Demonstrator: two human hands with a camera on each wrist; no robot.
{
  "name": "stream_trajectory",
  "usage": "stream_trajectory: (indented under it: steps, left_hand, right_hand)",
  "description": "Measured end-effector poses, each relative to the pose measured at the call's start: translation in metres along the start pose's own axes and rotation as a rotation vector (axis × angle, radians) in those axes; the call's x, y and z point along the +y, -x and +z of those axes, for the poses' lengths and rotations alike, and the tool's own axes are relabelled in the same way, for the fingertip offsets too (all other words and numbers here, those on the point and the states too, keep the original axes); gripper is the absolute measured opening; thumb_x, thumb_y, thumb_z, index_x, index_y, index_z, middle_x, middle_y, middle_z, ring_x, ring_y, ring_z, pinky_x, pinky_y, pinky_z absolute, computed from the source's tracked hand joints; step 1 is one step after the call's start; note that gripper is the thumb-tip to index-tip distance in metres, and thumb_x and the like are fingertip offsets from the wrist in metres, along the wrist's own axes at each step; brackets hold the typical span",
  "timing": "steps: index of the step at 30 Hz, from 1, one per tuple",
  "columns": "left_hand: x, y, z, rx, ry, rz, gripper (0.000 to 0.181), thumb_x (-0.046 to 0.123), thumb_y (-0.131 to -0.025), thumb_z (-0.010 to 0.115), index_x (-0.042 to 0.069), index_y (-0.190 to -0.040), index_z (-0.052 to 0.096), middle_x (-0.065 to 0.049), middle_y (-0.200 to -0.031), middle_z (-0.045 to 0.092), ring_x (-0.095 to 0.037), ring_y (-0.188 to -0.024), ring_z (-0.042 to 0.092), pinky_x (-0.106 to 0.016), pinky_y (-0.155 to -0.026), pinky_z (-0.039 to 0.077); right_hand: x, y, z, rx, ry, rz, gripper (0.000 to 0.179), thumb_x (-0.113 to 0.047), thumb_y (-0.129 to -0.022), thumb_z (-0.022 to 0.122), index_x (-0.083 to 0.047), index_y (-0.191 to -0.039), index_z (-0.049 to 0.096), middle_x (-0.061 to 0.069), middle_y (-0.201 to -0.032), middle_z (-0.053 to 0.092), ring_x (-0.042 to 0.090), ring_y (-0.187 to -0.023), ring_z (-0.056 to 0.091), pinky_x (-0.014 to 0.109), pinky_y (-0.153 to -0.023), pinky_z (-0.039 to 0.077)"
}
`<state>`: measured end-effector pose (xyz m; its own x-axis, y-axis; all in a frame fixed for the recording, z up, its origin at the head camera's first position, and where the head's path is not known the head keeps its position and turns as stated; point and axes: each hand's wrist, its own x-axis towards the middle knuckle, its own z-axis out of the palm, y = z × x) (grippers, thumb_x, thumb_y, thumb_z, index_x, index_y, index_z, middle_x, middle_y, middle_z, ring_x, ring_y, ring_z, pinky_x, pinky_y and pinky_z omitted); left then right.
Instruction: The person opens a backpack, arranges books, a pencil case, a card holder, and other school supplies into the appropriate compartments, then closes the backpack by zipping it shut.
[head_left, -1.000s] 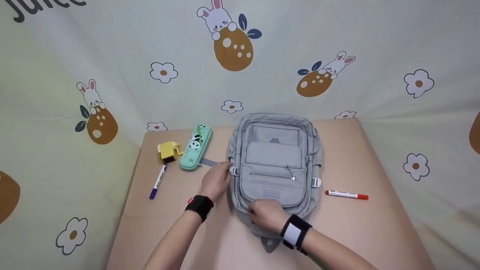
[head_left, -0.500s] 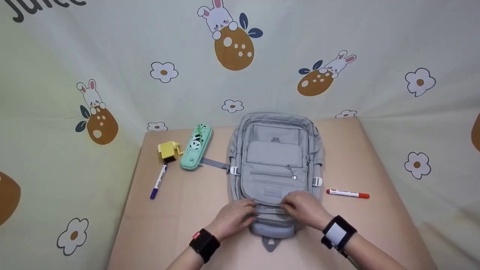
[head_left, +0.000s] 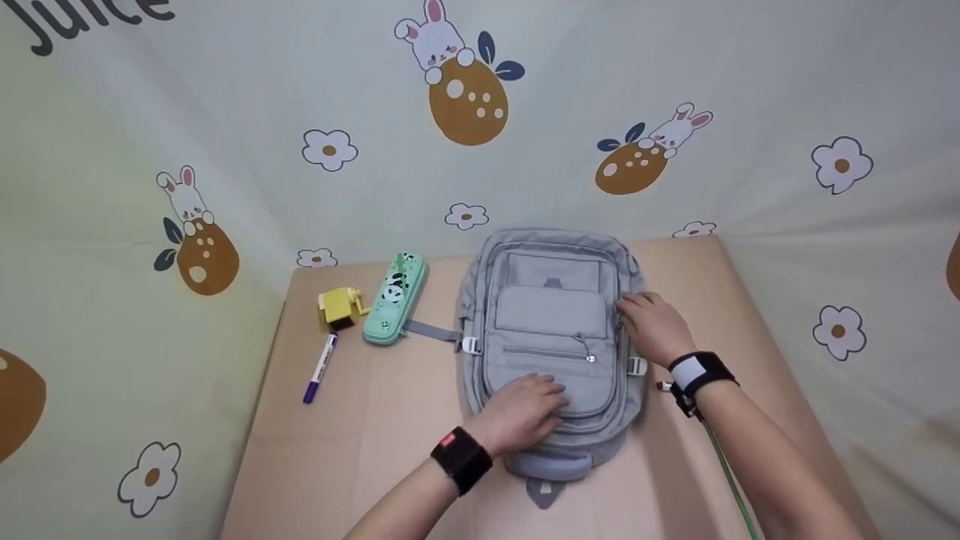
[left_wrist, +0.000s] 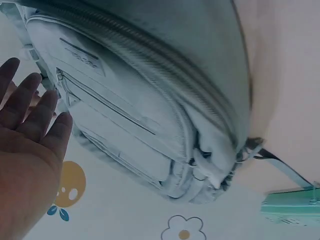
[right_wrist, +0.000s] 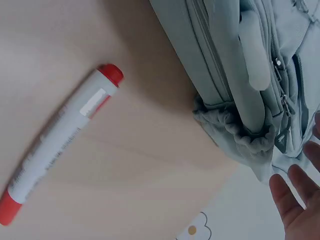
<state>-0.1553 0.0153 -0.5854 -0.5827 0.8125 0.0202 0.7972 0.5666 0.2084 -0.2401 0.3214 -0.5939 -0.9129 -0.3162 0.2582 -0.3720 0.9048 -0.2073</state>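
Observation:
A grey backpack lies front side up, its top handle towards me. Over its lower front panel is my left hand; the left wrist view shows the fingers extended and holding nothing. My right hand is at the bag's right edge, beside the side zippers. In the right wrist view its fingers are fairly straight, near the zipper pulls, with no grip visible; whether they touch the fabric I cannot tell.
Left of the bag are a green panda pencil case, a yellow box with a crank and a purple-capped marker. A red-capped marker lies on the right, mostly covered by my wrist in the head view. A printed cloth hangs behind.
My right hand has moved from the bag's near end up to its right side. The left hand went from the left buckle to the near end, then onto the front panel.

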Motion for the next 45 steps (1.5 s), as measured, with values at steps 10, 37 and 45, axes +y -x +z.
stream_trajectory:
  steps: [10,37,45]
  left_hand:
    - [0.016,-0.059,0.026,-0.111,-0.121,-0.009,0.062,0.032,-0.093,0.07,0.016,-0.15,0.052,-0.007,-0.159,0.042,-0.027,-0.148,0.034,-0.038,-0.119,0.028]
    - [0.012,-0.068,0.036,-0.147,-0.099,-0.018,0.061,0.026,-0.093,0.071,0.017,-0.151,0.052,-0.009,-0.159,0.042,-0.03,-0.148,0.035,-0.04,-0.118,0.031]
    - [0.01,-0.068,0.033,-0.146,-0.078,-0.015,0.059,0.023,-0.095,0.068,0.015,-0.151,0.051,-0.01,-0.159,0.041,-0.031,-0.148,0.035,-0.04,-0.118,0.032]
  right_hand:
    - [0.003,-0.001,0.013,-0.018,-0.006,0.12,0.018,-0.01,-0.096,0.069,-0.001,-0.108,0.076,0.017,-0.101,0.068,0.039,-0.097,0.061,0.052,-0.083,0.052]
    - [0.01,0.02,0.017,0.081,-0.065,0.134,0.005,-0.01,-0.09,0.077,-0.005,-0.092,0.076,0.007,-0.088,0.066,0.029,-0.083,0.059,0.045,-0.069,0.052]
    - [0.011,0.031,0.013,0.101,-0.064,0.087,0.005,-0.007,-0.087,0.078,-0.006,-0.09,0.075,0.007,-0.087,0.066,0.029,-0.083,0.061,0.044,-0.069,0.054]
